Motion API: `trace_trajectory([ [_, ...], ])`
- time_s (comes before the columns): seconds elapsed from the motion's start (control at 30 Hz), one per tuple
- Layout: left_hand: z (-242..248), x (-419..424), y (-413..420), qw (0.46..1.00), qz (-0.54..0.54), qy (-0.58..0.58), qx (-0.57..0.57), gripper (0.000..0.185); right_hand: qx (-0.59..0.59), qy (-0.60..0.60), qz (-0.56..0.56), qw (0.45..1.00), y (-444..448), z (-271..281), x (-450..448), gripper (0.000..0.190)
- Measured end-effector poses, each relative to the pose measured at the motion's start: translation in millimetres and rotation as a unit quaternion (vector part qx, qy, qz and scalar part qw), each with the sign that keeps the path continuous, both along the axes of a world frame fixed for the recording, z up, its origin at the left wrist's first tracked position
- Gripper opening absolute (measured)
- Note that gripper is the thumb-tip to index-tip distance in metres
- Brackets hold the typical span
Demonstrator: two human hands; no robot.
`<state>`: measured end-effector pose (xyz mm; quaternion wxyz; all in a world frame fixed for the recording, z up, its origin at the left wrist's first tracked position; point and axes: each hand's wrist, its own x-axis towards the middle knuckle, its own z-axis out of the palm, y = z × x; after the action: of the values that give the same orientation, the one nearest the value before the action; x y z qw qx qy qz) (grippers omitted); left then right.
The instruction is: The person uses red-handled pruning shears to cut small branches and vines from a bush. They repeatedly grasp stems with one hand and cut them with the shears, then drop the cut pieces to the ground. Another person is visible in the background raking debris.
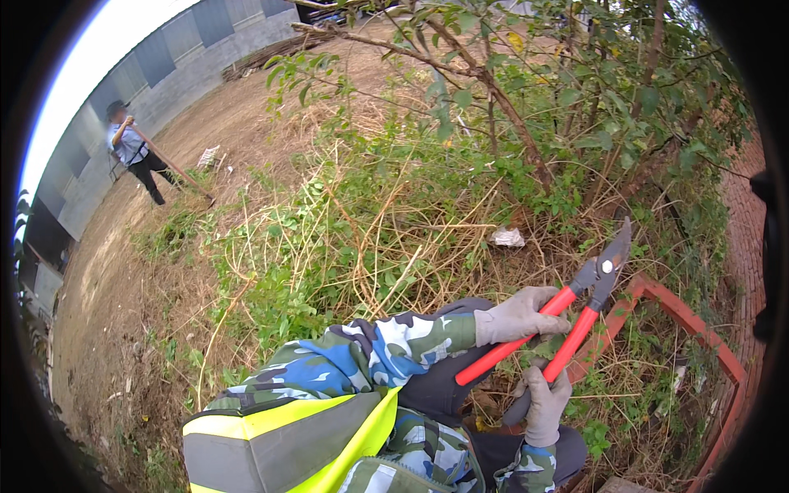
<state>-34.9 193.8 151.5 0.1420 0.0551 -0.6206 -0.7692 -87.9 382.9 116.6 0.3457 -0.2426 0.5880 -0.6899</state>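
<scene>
Red-handled bypass loppers [573,333] are held in both gloved hands, their dark blades nearly closed and pointing up to the right. My left hand [523,315], in a light grey work glove, grips the upper red handle. My right hand [545,400], gloved alike, is round the lower red handle near its end. The blade tips are over dry stems and weeds, close to the base of a leafy shrub [518,123]. Camouflage sleeves and a yellow reflective vest [290,444] show below.
A red metal frame [684,320] stands at the right, with brick paving [743,215] beyond. Tangled dry vines [370,246] and a crumpled white scrap [507,237] lie ahead. Far left, a person [132,145] holds a long-handled tool [175,166] on bare soil near a wall.
</scene>
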Motion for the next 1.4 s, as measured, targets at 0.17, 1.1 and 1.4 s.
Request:
trace_trajectory([
  [0.17,10.1,1.4,-1.0,0.998,0.031,0.025,-0.051,0.037,0.006,0.012,0.005,1.000,3.6,0.1,0.2,0.015],
  [1.1,-41.6,-66.9,52.8,0.992,0.005,-0.124,-0.022,0.020,-0.144,0.336,0.689,0.625,-125.4,119.6,188.1,0.049],
  [1.4,-38.4,-62.7,61.7,0.993,-0.020,-0.115,0.023,0.020,0.056,0.574,0.326,0.749,-94.5,95.6,66.9,0.021],
])
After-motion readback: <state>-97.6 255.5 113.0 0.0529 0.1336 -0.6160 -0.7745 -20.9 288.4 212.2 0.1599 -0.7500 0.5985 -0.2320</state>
